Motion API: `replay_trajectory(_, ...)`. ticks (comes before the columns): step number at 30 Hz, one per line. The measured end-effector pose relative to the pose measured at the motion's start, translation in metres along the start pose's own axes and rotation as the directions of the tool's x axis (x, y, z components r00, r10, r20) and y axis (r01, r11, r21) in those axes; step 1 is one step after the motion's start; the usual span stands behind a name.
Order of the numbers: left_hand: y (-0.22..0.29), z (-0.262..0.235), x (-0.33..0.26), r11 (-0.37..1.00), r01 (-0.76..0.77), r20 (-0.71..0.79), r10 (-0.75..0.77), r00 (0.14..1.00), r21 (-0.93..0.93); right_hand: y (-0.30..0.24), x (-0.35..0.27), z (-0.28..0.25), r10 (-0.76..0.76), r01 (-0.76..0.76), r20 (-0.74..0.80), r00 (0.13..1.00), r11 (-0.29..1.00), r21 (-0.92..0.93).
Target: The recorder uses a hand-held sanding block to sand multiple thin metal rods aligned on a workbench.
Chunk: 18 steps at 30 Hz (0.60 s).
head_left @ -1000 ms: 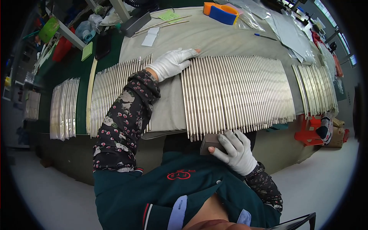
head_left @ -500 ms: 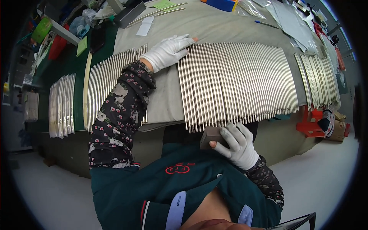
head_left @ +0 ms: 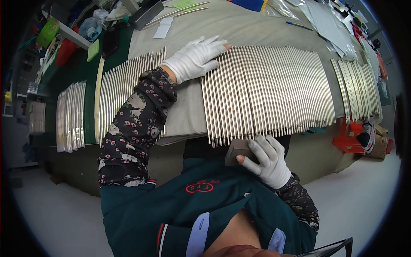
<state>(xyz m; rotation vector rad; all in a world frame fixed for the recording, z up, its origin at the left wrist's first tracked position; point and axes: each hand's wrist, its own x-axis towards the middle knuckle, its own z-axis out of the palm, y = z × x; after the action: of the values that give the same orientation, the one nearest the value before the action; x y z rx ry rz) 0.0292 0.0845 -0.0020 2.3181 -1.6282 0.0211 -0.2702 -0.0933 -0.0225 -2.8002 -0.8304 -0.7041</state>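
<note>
A wide row of slim, shiny metal rods (head_left: 269,90) lies side by side on the cloth-covered table. My left hand (head_left: 195,59), in a white glove with a bare fingertip showing, rests over the row's far left corner with its fingers stretched out. At the near ends of the rods, my right hand (head_left: 269,162), gloved the same way, grips a dark grey block (head_left: 238,150). The thumb is on the block's near side and the fingers lie over its right end. The block sits right by the rods' near ends; I cannot tell whether it touches them.
Another row of rods (head_left: 120,85) lies left of my arm, beside a wooden strip (head_left: 98,98). Plastic-wrapped rods (head_left: 70,118) lie farther left. More rods (head_left: 357,90) are at the right. A blue pen (head_left: 299,25) and white paper (head_left: 163,28) lie at the back. A red stool (head_left: 347,139) stands below right.
My left hand has slid slightly right along the far ends of the rods. The right hand still holds the block at the near ends, almost unmoved.
</note>
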Motion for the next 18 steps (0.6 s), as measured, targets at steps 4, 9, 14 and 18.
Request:
replay_trajectory(4,0.029,0.007,0.006,0.958,-0.152,0.073,0.138,0.988,0.242,-0.002,0.0,-0.007,0.1,-0.097,-0.065,0.993,0.994,0.045)
replay_trajectory(9,0.038,0.019,0.008,0.936,-0.17,0.066,0.158,0.985,0.307,0.001,0.002,-0.024,0.372,-0.368,-0.039,0.927,0.926,0.08)
replay_trajectory(14,0.04,0.017,0.009,0.935,-0.166,0.104,0.141,0.985,0.312,-0.02,0.044,-0.033,0.402,-0.43,0.178,0.898,0.886,0.173)
replay_trajectory(18,0.039,0.02,0.009,0.926,-0.154,0.062,0.141,0.988,0.345,-0.008,0.051,-0.029,0.514,-0.504,0.13,0.848,0.857,-0.108)
